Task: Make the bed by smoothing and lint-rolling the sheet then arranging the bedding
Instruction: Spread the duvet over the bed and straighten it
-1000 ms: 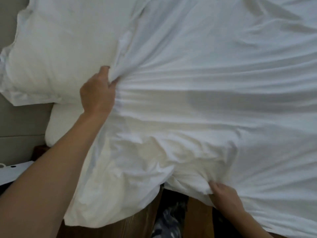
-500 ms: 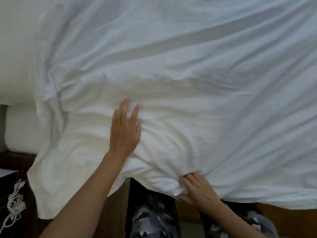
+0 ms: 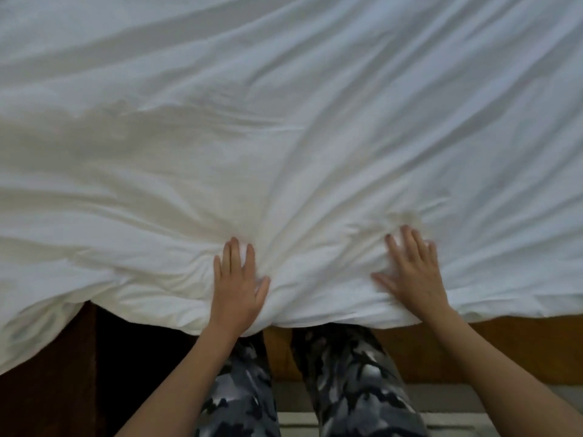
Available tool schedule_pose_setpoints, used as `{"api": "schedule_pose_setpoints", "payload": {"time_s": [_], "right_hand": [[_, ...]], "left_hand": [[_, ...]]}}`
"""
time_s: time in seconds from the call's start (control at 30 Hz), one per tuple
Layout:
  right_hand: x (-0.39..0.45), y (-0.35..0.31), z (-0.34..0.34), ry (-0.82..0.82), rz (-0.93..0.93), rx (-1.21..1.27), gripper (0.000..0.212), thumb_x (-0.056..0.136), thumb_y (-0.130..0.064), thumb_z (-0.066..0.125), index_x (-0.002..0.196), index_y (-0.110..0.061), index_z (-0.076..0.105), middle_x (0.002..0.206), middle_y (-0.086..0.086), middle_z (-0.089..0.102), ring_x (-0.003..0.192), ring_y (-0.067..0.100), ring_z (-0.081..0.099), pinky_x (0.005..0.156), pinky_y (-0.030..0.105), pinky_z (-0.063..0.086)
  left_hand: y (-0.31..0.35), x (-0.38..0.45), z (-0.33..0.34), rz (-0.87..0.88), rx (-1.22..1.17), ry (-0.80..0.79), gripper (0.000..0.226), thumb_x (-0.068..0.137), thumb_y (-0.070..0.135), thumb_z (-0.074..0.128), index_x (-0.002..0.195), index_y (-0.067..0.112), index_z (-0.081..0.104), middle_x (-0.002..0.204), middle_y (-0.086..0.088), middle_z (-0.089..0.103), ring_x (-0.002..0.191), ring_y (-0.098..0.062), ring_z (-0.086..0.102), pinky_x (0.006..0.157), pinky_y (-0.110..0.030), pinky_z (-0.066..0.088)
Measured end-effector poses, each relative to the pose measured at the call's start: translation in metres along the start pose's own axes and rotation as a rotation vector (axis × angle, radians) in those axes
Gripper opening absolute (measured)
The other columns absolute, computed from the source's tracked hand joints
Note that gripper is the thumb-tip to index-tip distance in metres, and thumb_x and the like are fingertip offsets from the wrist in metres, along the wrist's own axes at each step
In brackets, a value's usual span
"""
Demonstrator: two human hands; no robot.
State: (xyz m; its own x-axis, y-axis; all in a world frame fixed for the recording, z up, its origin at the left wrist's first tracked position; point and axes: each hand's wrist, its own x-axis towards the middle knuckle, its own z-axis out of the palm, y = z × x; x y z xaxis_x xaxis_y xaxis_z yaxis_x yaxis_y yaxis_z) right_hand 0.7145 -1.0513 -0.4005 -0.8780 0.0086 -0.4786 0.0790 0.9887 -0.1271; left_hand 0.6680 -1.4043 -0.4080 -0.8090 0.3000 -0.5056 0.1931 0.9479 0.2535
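Dark corner [image 3: 47, 389]: a dim brown area fills the lower left under the cloth; what it is cannot be told.
Sheet [image 3: 284, 121]: white and creased, it covers the whole upper part of the view from edge to edge. Its near edge hangs over the side of the bed, dropping lowest at the far left. Long folds run across it and gather toward the two hands.
Left hand [image 3: 236, 288]: it lies flat, palm down, on the sheet just inside the near edge, a little left of the middle. The fingers are straight and lie close together, pointing away from the person, with the thumb spread out to the right (nothing is gripped, the palm only presses). Creases bunch up around the fingertips.
Trousers [image 3: 340, 383]: grey, black and white camouflage print, seen below the sheet's edge between the two forearms; the legs stand close against the bed.
Right hand [image 3: 413, 272]: also flat and palm down on the sheet, near the edge and well apart from the left hand. Its fingers are straight and slightly fanned, the thumb pointing left. The cloth is rumpled just beyond the fingertips.
Bed frame [image 3: 511, 351]: a brown wooden side shows under the sheet's edge at the right.
Floor [image 3: 448, 414]: a pale strip at the bottom right.
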Motion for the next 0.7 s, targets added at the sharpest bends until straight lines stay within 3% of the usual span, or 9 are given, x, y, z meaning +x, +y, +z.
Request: {"api": "schedule_pose_setpoints", "payload": {"time_s": [0.07,0.23,0.33,0.53,0.7], "right_hand": [[-0.004,0.029,-0.003,-0.065,0.137,0.002,0.087,0.079,-0.068,0.038,0.146,-0.014,0.032,0.153,0.024,0.028,0.139,0.040,0.028,0.103,0.063,0.031],[0.006,0.045,0.013,-0.089,0.130,-0.008,0.097,0.075,-0.074,0.035,0.151,-0.016,0.018,0.156,0.024,0.019,0.143,0.039,0.020,0.103,0.068,0.027],[0.006,0.044,0.016,-0.097,0.152,0.010,0.099,0.073,-0.075,0.035,0.150,-0.015,0.019,0.156,0.024,0.020,0.143,0.039,0.022,0.103,0.068,0.027],[0.008,0.044,0.015,-0.125,0.165,0.037,0.099,0.072,-0.076,0.038,0.149,-0.016,0.025,0.155,0.022,0.024,0.142,0.036,0.022,0.101,0.067,0.030],[0.009,0.047,0.014,-0.139,0.151,0.072,0.098,0.071,-0.077,0.039,0.149,-0.019,0.027,0.154,0.021,0.028,0.142,0.033,0.022,0.105,0.064,0.028]], "left_hand": [[0.032,0.005,0.003,0.053,-0.020,-0.001,0.063,0.093,0.038,0.036,0.145,0.003,0.034,0.151,-0.032,0.025,0.140,-0.045,0.027,0.108,-0.062,0.031],[0.082,0.040,0.012,0.313,0.019,0.074,0.066,0.095,0.044,0.037,0.149,0.008,0.026,0.155,-0.027,0.021,0.145,-0.040,0.020,0.115,-0.058,0.017],[0.107,0.060,0.017,0.444,0.094,0.047,0.077,0.090,0.053,0.043,0.148,0.005,0.024,0.154,-0.030,0.022,0.143,-0.043,0.022,0.113,-0.062,0.020],[0.135,0.085,0.019,0.398,0.134,0.087,0.079,0.094,0.052,0.037,0.149,-0.001,0.018,0.153,-0.033,0.022,0.142,-0.044,0.024,0.109,-0.065,0.026],[0.158,0.089,0.020,0.244,0.051,0.135,0.074,0.093,0.048,0.040,0.146,-0.002,0.026,0.147,-0.032,0.033,0.136,-0.046,0.032,0.109,-0.062,0.029]]}}
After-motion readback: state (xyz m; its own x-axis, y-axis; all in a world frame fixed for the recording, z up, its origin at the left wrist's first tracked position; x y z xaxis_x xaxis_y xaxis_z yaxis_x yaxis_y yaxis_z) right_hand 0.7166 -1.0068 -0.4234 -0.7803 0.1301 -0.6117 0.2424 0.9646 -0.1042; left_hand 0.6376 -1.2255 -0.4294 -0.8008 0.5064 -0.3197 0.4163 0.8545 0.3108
